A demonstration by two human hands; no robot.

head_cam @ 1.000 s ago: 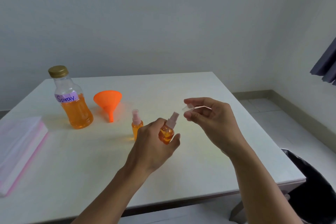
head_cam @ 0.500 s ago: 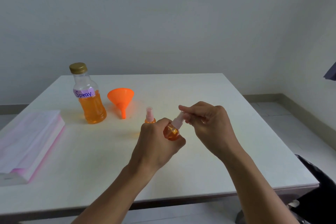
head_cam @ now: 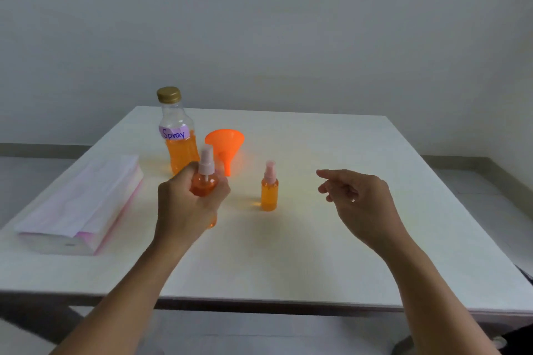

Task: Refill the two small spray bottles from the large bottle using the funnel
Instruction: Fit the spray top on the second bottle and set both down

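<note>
My left hand [head_cam: 189, 207] grips a small spray bottle [head_cam: 204, 181] of orange liquid, upright, its pink pump head capped and showing above my fingers. The second small spray bottle [head_cam: 270, 187] stands on the white table [head_cam: 317, 239] between my hands, also capped. My right hand [head_cam: 356, 196] hovers to its right, fingers loosely apart, holding nothing. Behind my left hand stands the large clear bottle [head_cam: 177, 135] with a gold lid, a "Spray" label and orange liquid in its lower half. The orange funnel [head_cam: 225, 144] lies beside it, spout pointing toward me.
A stack of white and pink sheets [head_cam: 83, 207] lies at the table's left side. A pale wall rises behind the table's far edge. Tiled floor shows at the right, with something dark at the lower right corner.
My right hand put the clear cap on the held bottle's pump, then let go and drew away to the right. My left hand carried the bottle leftward. The view shifted left.
</note>
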